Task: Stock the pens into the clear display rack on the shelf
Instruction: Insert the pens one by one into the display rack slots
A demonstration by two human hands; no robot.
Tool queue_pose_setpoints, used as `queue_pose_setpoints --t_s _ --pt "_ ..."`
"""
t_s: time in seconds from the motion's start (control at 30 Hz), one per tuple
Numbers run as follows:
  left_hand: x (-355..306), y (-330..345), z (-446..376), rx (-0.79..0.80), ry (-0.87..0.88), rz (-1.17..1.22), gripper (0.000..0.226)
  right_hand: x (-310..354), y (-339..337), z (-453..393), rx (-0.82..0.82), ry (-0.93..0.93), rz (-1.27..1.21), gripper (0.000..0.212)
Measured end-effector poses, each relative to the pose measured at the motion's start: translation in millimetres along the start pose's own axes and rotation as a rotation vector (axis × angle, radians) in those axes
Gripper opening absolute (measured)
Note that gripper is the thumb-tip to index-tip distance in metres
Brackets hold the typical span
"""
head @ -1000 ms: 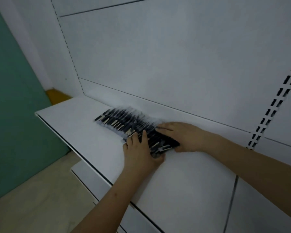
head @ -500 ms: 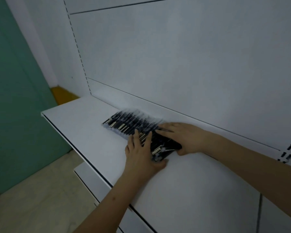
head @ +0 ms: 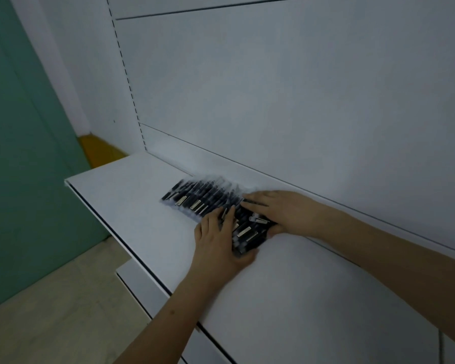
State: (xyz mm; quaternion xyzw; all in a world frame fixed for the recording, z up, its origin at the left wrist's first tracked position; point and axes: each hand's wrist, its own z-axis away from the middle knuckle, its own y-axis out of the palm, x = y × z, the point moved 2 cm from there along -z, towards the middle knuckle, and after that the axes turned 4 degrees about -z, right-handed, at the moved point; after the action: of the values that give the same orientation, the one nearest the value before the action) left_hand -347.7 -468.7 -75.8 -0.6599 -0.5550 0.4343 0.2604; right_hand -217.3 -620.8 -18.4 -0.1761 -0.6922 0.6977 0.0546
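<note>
Item one, the pens (head: 202,198): we count a dense row of black pens with pale clips, lying side by side on the white shelf (head: 132,195), close to the back panel (head: 273,101) and running from the middle of the shelf toward our right; their outlines are blurred, so we cannot give a number. Item two, the rack: a faint clear sheen shows along the far edge of the row, but we cannot tell whether that is the display rack or only wrapping, nor whether the pens sit inside it. Item three, our left hand (head: 218,243): it lies palm down at the near edge of the row, fingers straight and spread over the pens, thumb lying along the right end of the pile. Item four, our right hand (head: 281,211): it lies flat across the far right part of the row, fingers extended and pointing left, pressing on the pens, the heel of the palm on the shelf near the back panel. Neither hand curls round a pen. Item five, surroundings: a lower shelf (head: 137,279) juts out beneath the first, a green wall (head: 16,153) stands at left, a pale floor (head: 50,311) lies below, and a yellow patch (head: 97,148) shows in the corner behind the shelf.
</note>
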Motion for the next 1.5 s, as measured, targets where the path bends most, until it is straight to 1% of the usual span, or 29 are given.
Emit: queue_pose_setpoints --t_s 0.07,0.1,0.27,0.37,0.5,0.63,0.73,0.87,1.03,1.13,1.23,1.33,1.43,1.5 --pt "0.3 1.4 0.9 0.007 0.003 0.007 0.101 2.8 3.8 5.5 -0.075 -0.033 0.011 0.078" --pt "0.6 2.2 1.4 0.012 0.007 0.006 0.101 3.4 6.4 9.0 -0.105 -0.042 0.029 0.077" --pt "0.0 2.1 2.3 0.01 0.018 0.0 0.101 7.2 13.0 20.0 -0.107 -0.032 0.085 0.089" --pt "-3.5 -1.0 3.0 0.008 0.052 -0.021 0.103 6.3 14.4 25.9 -0.089 -0.037 0.03 0.098" --pt "-7.2 -5.9 4.7 0.022 0.129 -0.037 0.103 5.9 11.8 35.4 -0.018 -0.002 -0.059 0.108" --pt "-11.9 -10.2 5.7 0.034 0.192 -0.022 0.101 3.2 12.2 40.2 -0.039 0.002 -0.092 0.116" --pt "-16.4 -14.3 9.4 0.03 0.243 0.025 0.099 2.9 11.5 44.2 -0.054 0.006 -0.105 0.117" --pt "-20.8 -20.6 16.1 0.023 0.201 0.052 0.095 3.9 8.3 49.8 -0.085 0.003 -0.132 0.116" --pt "-19.0 -27.0 16.5 0.019 0.107 0.109 0.086 5.4 -3.1 55.0 -0.038 0.039 -0.133 0.115" --pt "-10.0 -33.3 14.5 -0.009 0.035 0.132 0.078 9.6 -11.5 55.0 -0.045 0.068 -0.135 0.106" --pt "1.3 -43.9 11.6 -0.049 -0.028 0.182 0.068 17.3 -20.6 45.9 -0.162 0.053 -0.172 0.085" --pt "18.6 -53.2 8.1 -0.082 -0.111 0.258 0.059 23.3 -26.9 27.7 -0.247 0.058 -0.137 0.069" --pt "43.9 -56.5 -1.2 -0.098 -0.142 0.278 0.057 27.4 -29.2 4.1 -0.329 0.065 -0.1 0.063" --pt "62.7 -57.1 -10.3 -0.091 -0.164 0.277 0.058 28.1 -30.6 -13.7 -0.328 0.077 -0.084 0.063"
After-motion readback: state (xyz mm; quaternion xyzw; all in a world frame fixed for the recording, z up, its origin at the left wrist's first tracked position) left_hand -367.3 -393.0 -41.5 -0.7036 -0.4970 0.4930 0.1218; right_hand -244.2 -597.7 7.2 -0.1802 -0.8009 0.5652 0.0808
